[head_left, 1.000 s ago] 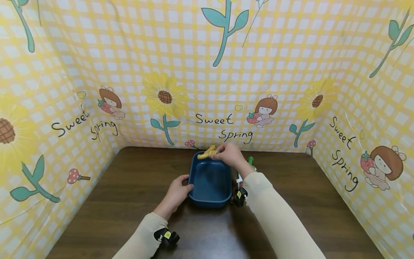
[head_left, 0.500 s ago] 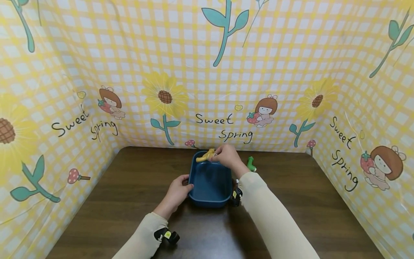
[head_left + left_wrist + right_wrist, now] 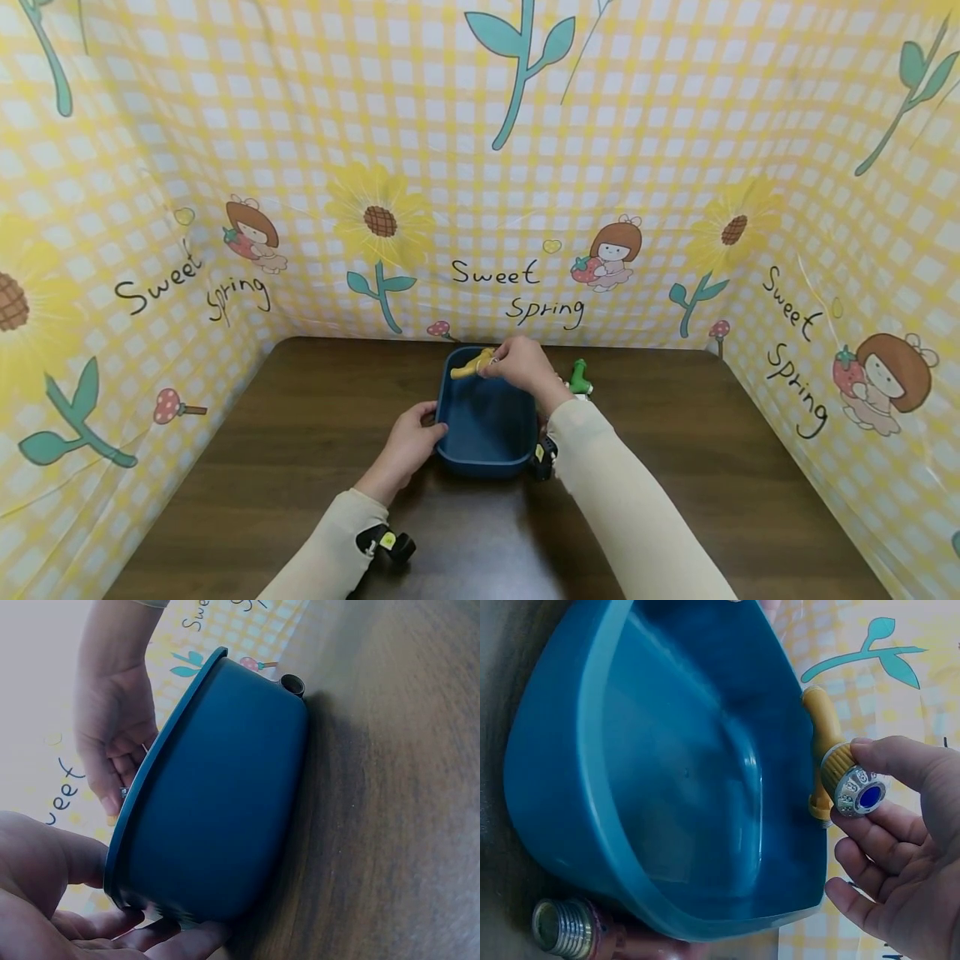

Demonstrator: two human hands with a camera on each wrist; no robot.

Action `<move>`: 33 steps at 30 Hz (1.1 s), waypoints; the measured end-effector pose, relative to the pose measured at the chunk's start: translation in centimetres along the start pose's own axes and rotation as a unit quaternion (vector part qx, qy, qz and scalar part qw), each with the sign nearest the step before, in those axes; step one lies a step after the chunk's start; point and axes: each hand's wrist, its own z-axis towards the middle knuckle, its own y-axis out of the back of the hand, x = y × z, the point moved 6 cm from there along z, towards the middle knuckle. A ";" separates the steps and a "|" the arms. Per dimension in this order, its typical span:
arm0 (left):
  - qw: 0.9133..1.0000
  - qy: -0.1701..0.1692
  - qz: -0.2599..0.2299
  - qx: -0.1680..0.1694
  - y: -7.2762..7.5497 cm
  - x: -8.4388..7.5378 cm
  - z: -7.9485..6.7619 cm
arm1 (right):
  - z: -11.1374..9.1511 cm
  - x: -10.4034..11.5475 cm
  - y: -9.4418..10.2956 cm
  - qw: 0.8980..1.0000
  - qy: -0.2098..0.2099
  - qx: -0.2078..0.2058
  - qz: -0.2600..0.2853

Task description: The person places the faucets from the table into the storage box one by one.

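Observation:
A deep blue plastic basin (image 3: 487, 468) stands on the table in the head view. My left hand (image 3: 408, 433) grips its left side, thumb at the rim (image 3: 124, 840) and fingers against the outer wall. Over the far end of the basin, my right hand (image 3: 519, 362) holds a yellow tap (image 3: 467, 367). In the right wrist view, thumb and index finger pinch the tap's ribbed knob (image 3: 840, 769), which has a silver cap with a blue centre. The tap's spout points left across the basin's far end.
A green tap (image 3: 580, 379) stands on the wooden table (image 3: 660, 467), right of the basin behind my right forearm. Close beside the basin lies a reddish-brown piece with a threaded metal end (image 3: 564, 930). Yellow checked cloth (image 3: 480, 167) encloses the back and sides.
My right hand has shifted slightly left with the yellow tap, lowering it a little over the basin. The forearm's shift uncovers more of the green tap. My left hand stays on the basin.

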 end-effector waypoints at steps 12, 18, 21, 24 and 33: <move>1.000 -0.001 -0.006 0.003 0.0 0.1 0.0 | 0.5 -0.2 -0.9 1.000 -0.008 0.006 -0.029; 1.000 0.001 -0.012 0.004 0.0 -0.1 -0.2 | 0.4 -0.1 -1.3 0.999 -0.005 0.016 -0.033; 1.000 0.002 -0.014 0.004 -0.1 -0.1 -0.1 | 0.4 -0.2 -1.5 0.999 0.001 0.018 -0.031; 1.000 0.003 -0.008 0.004 -0.1 0.0 -0.1 | 0.4 -0.4 -1.8 0.999 0.001 0.019 -0.028; 1.000 -0.002 -0.011 0.006 0.0 0.1 0.0 | 0.5 -0.9 -2.4 1.000 -0.011 0.015 -0.025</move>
